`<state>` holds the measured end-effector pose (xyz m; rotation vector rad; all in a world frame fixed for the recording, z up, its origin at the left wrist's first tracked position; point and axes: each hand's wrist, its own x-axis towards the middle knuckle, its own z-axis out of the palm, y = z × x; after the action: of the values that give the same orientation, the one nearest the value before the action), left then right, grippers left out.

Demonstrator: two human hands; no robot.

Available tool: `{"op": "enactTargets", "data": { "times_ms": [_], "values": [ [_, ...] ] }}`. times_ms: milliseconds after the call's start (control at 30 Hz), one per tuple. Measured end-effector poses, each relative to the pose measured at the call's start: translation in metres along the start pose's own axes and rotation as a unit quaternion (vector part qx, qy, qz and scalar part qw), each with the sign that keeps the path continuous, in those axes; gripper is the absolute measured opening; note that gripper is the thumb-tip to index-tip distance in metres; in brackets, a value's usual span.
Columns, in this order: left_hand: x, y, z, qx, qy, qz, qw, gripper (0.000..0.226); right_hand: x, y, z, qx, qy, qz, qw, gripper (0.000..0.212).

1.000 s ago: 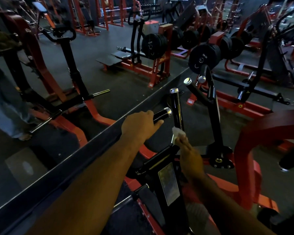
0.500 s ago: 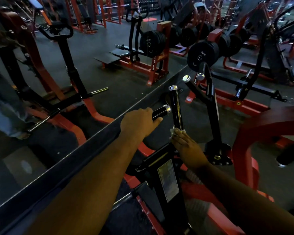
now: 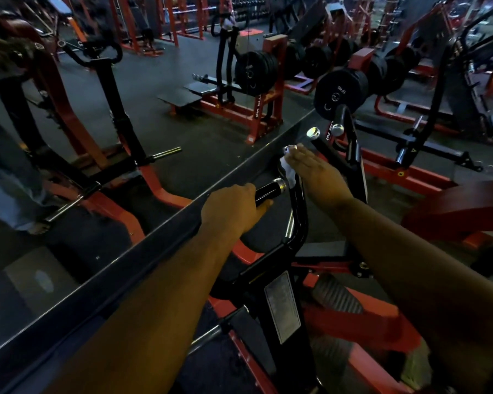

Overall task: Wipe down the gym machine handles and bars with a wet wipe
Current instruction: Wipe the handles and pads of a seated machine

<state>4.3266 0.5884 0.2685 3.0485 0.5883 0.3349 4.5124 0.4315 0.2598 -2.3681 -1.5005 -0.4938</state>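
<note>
Crumpled white wipe [image 3: 287, 171] against smooth black bar [image 3: 299, 211]

floor [image 3: 199, 155]: dark rubber | mirror wall [image 3: 69, 251] left | red racks [image 3: 265, 109] | dim light

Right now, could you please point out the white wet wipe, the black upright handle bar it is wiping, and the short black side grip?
white wet wipe [image 3: 288, 172]: head view, crumpled middle.
black upright handle bar [image 3: 299, 206]: head view, mid shaft.
short black side grip [image 3: 268, 190]: head view, exposed barrel.
</note>
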Motion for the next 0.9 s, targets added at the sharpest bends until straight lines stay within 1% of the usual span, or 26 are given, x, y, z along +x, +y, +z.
{"op": "enactTargets", "data": {
  "times_ms": [67, 100, 167, 233, 267, 333, 433, 467, 533, 633, 667, 733, 800, 833, 900],
  "values": [
    [0.000, 0.000, 0.000, -0.001, -0.002, -0.002, 1.000, 0.055, -0.003, 0.000, 0.011, -0.031, -0.039, -0.027, 0.998, 0.057],
    [0.000, 0.000, 0.000, -0.002, -0.005, -0.004, 1.000, 0.055, -0.013, 0.000, 0.019, -0.032, -0.050, -0.030, 0.998, 0.060],
    [0.001, 0.000, 0.000, -0.001, -0.010, -0.006, 1.000, 0.056, -0.040, 0.003, 0.034, -0.003, -0.018, -0.044, 0.999, 0.066],
    [0.001, 0.001, 0.000, -0.001, -0.010, -0.002, 1.000, 0.057, -0.072, 0.005, 0.047, 0.020, -0.011, -0.069, 0.997, 0.073],
    [0.001, 0.001, 0.000, 0.000, -0.009, 0.001, 1.000, 0.057, -0.088, 0.007, 0.054, 0.028, -0.023, -0.082, 0.996, 0.072],
    [0.000, 0.001, 0.000, 0.002, -0.007, 0.002, 1.000, 0.057, -0.113, 0.007, 0.061, 0.046, -0.045, -0.091, 0.994, 0.058],
    [0.001, 0.001, -0.001, 0.000, -0.006, -0.002, 1.000, 0.057, -0.138, 0.001, 0.058, 0.051, -0.058, -0.114, 0.990, 0.053],
    [0.001, 0.001, -0.001, 0.000, -0.005, -0.003, 1.000, 0.057, -0.138, -0.001, 0.051, 0.068, -0.054, -0.124, 0.988, 0.051],
    [0.001, 0.001, -0.001, -0.003, -0.006, -0.005, 1.000, 0.056, -0.124, -0.002, 0.035, 0.098, -0.021, -0.112, 0.989, 0.051],
    [0.002, 0.001, -0.001, -0.004, -0.007, -0.005, 1.000, 0.055, -0.071, 0.001, 0.015, 0.082, 0.054, -0.038, 0.994, 0.058],
    [0.002, 0.001, 0.000, -0.004, -0.006, -0.004, 1.000, 0.055, -0.049, 0.001, 0.010, 0.069, 0.058, -0.014, 0.996, 0.058],
    [0.002, 0.001, -0.001, -0.005, -0.004, -0.006, 1.000, 0.055, -0.013, 0.001, 0.005, 0.029, 0.011, 0.015, 0.999, 0.060],
    [0.001, 0.001, -0.002, -0.003, -0.005, -0.009, 1.000, 0.055, 0.001, 0.003, 0.007, -0.008, -0.050, 0.004, 0.999, 0.062],
    [0.001, 0.002, -0.002, -0.002, -0.005, -0.009, 1.000, 0.055, 0.001, 0.005, 0.011, -0.012, -0.059, -0.002, 0.998, 0.063],
    [0.000, 0.002, -0.002, 0.001, -0.004, -0.007, 1.000, 0.055, -0.012, 0.007, 0.019, -0.003, -0.045, 0.006, 0.999, 0.060]
  ]
}}
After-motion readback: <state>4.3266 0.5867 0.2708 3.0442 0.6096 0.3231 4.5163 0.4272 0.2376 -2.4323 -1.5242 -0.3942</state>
